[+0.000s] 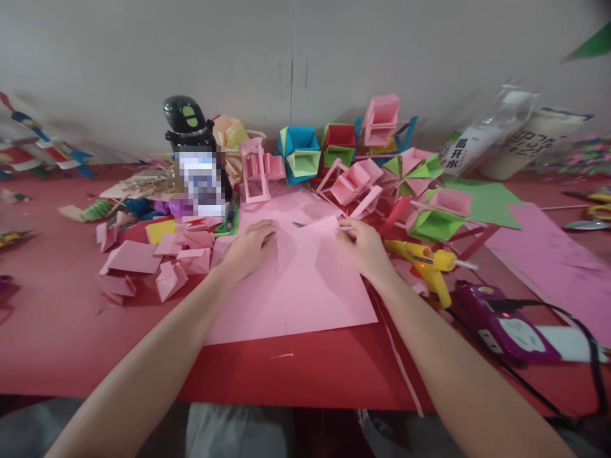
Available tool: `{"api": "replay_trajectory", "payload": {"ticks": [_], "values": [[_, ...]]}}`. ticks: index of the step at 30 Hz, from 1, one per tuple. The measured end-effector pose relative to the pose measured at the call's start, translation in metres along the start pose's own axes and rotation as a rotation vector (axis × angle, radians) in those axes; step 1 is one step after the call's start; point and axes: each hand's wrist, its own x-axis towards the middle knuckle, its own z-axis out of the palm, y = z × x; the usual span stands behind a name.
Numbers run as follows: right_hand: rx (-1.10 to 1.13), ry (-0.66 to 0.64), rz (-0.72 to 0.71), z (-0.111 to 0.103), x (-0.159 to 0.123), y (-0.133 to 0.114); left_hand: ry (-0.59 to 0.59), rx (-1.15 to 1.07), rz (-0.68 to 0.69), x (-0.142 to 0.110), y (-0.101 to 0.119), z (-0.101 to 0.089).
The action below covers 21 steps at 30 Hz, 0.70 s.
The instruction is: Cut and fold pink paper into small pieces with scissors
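A large pink sheet of paper [305,292] lies on the table in front of me, with a faint crease or edge running down its left part. My left hand [251,247] is at the sheet's upper left, its fingers curled and closed on the paper. At the upper right corner my right hand [363,248] pinches the paper's edge between thumb and fingers, that corner slightly raised. A small dark pointed tip [298,224] shows behind the sheet's far edge; the rest of it is hidden.
Folded pink paper pieces [172,280] lie to the left. Paper lantern-like models [300,152] and a black device with a screen [191,127] stand behind. A yellow glue gun [429,261], a purple power strip [506,324] with cables and more pink paper [548,248] are on the right.
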Motion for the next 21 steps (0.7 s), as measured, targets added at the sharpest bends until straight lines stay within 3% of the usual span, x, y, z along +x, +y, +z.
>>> {"api": "replay_trajectory", "payload": {"ticks": [6,11,21], "values": [[-0.105,-0.005,0.015,-0.001,-0.001,-0.001,0.069,0.109,-0.131,0.004,-0.002,0.009],[-0.16,-0.018,0.001,-0.003,-0.001,-0.005,-0.048,0.293,-0.258,0.006,0.006,0.009],[-0.298,-0.066,-0.024,-0.009,-0.002,-0.01,-0.067,0.441,-0.255,0.008,0.009,0.013]]}}
